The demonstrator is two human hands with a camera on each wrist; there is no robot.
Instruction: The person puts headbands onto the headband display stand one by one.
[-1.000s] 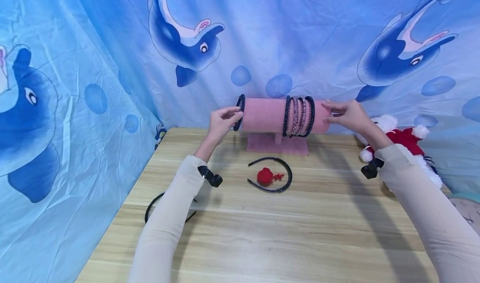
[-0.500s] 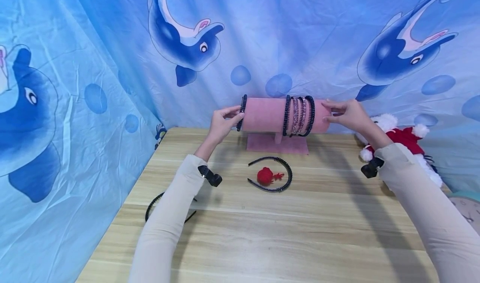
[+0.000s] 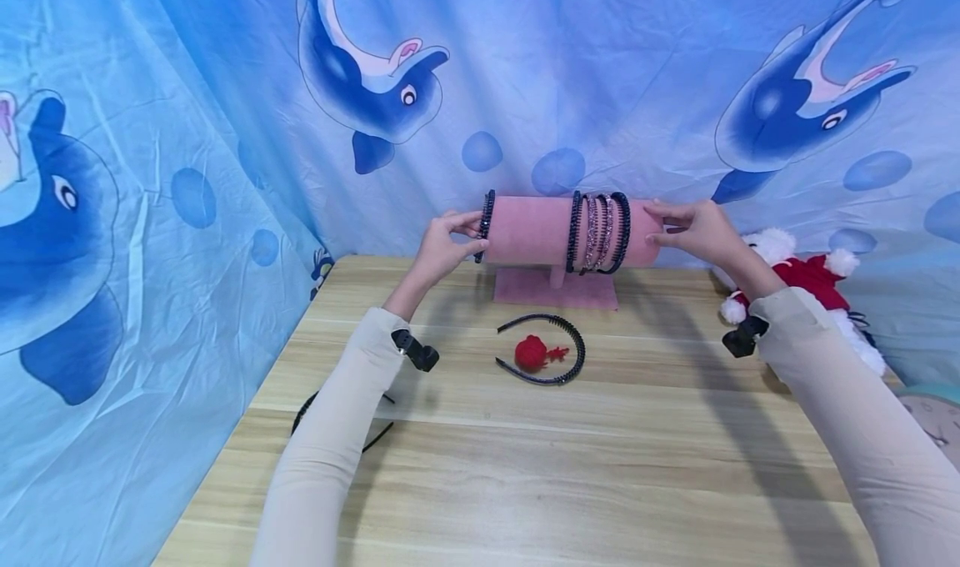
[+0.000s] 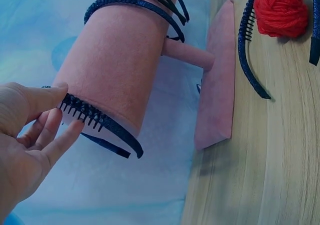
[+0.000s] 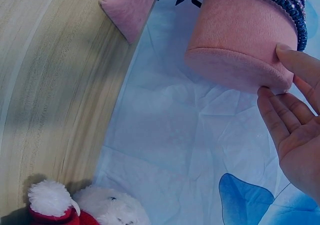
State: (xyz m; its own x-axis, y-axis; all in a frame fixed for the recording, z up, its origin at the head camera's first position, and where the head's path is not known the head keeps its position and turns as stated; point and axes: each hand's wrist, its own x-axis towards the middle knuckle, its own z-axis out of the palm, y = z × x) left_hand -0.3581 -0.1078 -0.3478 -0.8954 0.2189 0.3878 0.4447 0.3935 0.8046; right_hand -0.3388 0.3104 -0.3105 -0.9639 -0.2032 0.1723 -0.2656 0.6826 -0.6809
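Note:
In the head view my left hand point(image 3: 444, 248) is at the left end of a pink velvety display roll point(image 3: 528, 229). Its thumb and fingers pinch a dark beaded headband point(image 4: 87, 109) with comb teeth, which sits around the rim there. The left wrist view shows the thumb on the band's outer side and fingertips by the teeth. My right hand point(image 3: 699, 232) holds the roll's other end, thumb on the side and fingertips against the end face point(image 5: 232, 70). Several more headbands point(image 3: 598, 233), dark and glittery pink, encircle the roll right of its middle.
The stand's pink base point(image 3: 555, 292) rests on the wooden table point(image 3: 570, 467). Before it lie a dark headband point(image 3: 579, 350) and a red yarn ball point(image 3: 531, 353). Another headband point(image 3: 378, 438) is partly behind the left sleeve. A white-and-red plush toy point(image 3: 810, 288) sits at right; a dolphin-print curtain point(image 3: 510, 75) hangs behind.
The headband in my left hand has moved right onto the roll's left rim. My left thumb and fingers have spread a little wider along it. My right hand has stayed in place.

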